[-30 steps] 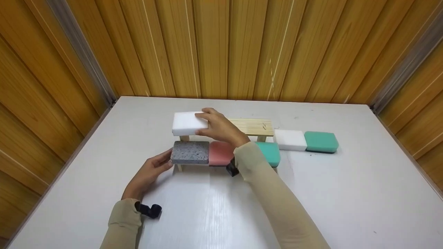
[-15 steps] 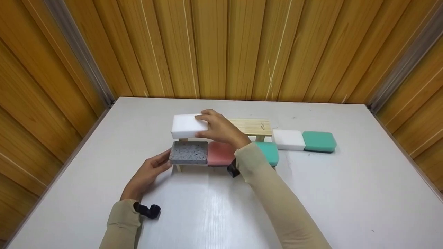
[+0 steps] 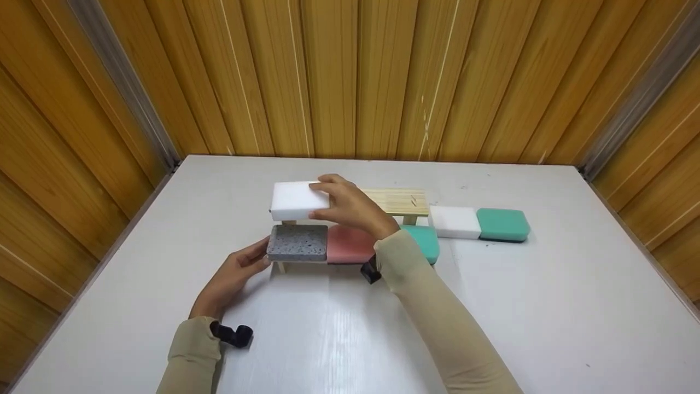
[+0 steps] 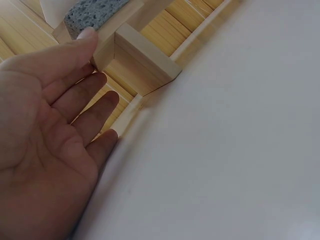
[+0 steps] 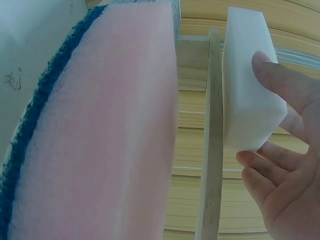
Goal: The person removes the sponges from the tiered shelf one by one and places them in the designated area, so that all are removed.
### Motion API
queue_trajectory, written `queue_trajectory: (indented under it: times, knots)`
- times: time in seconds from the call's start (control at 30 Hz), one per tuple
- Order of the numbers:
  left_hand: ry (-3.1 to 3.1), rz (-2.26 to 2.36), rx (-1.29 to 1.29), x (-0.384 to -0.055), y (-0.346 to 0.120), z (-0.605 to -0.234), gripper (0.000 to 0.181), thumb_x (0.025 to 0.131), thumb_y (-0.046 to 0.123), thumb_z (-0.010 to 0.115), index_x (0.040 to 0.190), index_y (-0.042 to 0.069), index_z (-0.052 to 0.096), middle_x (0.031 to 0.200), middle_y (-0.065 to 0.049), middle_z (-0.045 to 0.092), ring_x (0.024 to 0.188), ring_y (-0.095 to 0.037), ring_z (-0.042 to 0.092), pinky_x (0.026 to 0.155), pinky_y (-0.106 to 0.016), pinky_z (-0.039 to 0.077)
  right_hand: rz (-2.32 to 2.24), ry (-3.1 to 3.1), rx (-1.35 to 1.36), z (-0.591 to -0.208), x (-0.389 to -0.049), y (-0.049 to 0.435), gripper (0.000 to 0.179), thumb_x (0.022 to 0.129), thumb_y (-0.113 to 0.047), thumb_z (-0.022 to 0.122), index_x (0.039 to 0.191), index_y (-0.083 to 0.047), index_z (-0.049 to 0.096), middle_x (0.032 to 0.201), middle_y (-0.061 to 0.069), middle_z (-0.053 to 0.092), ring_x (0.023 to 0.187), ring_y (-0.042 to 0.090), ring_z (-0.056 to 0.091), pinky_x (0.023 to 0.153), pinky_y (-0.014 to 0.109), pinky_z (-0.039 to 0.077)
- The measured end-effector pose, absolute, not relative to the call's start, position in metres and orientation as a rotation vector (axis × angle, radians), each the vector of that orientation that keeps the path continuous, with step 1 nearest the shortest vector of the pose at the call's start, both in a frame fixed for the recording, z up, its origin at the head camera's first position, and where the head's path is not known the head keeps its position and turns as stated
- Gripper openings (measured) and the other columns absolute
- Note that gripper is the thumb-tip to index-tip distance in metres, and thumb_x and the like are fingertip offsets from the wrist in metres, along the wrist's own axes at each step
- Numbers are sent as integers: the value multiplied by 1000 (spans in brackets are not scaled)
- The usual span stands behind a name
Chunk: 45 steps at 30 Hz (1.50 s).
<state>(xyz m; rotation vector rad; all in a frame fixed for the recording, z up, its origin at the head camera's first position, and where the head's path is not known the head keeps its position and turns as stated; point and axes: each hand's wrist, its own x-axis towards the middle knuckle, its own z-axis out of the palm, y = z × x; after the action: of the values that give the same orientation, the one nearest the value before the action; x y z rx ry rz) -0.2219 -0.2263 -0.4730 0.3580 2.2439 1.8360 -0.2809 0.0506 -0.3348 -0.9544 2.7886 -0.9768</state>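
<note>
In the head view my right hand (image 3: 353,205) grips a white sponge (image 3: 295,200) by its right end, thumb in front and fingers behind. The sponge lies along the left end of the upper wooden shelf (image 3: 399,201); in the right wrist view its underside is right at the board (image 5: 214,135). My left hand (image 3: 232,276) is at the left end of the lower shelf, beside a grey pitted sponge (image 3: 298,242). In the left wrist view its thumb tip (image 4: 89,34) touches the shelf corner by that sponge, with the other fingers loosely extended.
Right of the grey sponge, a pink sponge (image 3: 350,243) and a green sponge (image 3: 424,243) share the lower shelf, partly covered by my right forearm. On the white table (image 3: 547,306), another white sponge (image 3: 455,221) and green sponge (image 3: 503,223) lie right of the rack. Wood-patterned walls (image 3: 328,82) enclose the table.
My right hand has brought the white sponge slightly down onto the left end of the upper shelf and now keeps it still. The left hand stays at the lower shelf's end.
</note>
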Motion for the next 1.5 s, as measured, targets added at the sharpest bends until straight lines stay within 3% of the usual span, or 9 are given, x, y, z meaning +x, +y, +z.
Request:
queue_trajectory:
  times: [1.5]
  knots:
    - [2281,1800,305,-222,-225,-471,68,93,34,62,150,12,32,156,-6,32,146,-24,26,120,-42,23,-1045,2818,-975,-320,-265,94,61,86,-32,73,139,-10,51,149,11,41,136,29,41,111,44,40]
